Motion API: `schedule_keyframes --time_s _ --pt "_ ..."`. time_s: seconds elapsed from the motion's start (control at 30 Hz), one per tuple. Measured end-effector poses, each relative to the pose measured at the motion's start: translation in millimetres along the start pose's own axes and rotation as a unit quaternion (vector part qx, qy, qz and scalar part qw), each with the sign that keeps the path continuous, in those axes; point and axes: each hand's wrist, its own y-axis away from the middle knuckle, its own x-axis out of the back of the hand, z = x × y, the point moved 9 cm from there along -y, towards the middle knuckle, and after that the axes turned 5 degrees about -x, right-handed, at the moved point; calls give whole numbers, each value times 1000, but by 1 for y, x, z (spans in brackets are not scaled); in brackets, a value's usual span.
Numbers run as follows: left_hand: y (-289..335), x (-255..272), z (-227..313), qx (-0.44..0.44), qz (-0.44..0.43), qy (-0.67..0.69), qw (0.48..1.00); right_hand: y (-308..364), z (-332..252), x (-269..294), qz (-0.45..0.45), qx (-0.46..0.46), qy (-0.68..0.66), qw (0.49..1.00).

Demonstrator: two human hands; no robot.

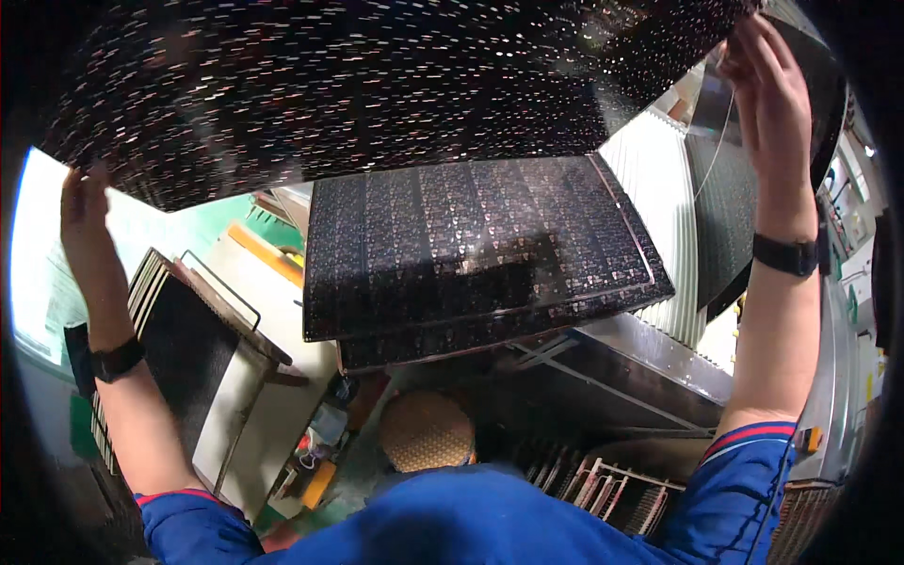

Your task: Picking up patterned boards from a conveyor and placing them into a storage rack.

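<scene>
Across the top of the frame a large dark panel (pixel 377 85) flecked with bright specks is held up by its edges, the left hand (pixel 89 221) clasping its lower-left corner at the left of the frame and the right hand (pixel 777 104) gripping its edge at the upper right, though the thumbs are hard to make out. Beneath it, at the centre, lie patterned dark boards (pixel 461 250), seemingly at least two stacked. A rack of black sheets (pixel 188 348) stands at lower left, pale ribbed material (pixel 664 217) right of centre, and a round brown seat (pixel 427 431) at bottom centre.
</scene>
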Motion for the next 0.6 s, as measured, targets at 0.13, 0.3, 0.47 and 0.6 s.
schedule_keyframes --time_s 0.13,0.3,0.47,0.6 --pt "-33 79 -54 -118 -3 -14 993 -7 -63 -76 147 135 148 969" --pt "16 -14 -53 124 -24 415 901 -11 -21 -68 -22 192 323 927" --pt "110 -108 -31 301 -285 363 834 83 125 -40 62 -180 215 958" --pt "152 -164 -38 280 -314 294 858 136 189 -3 88 -326 239 910"
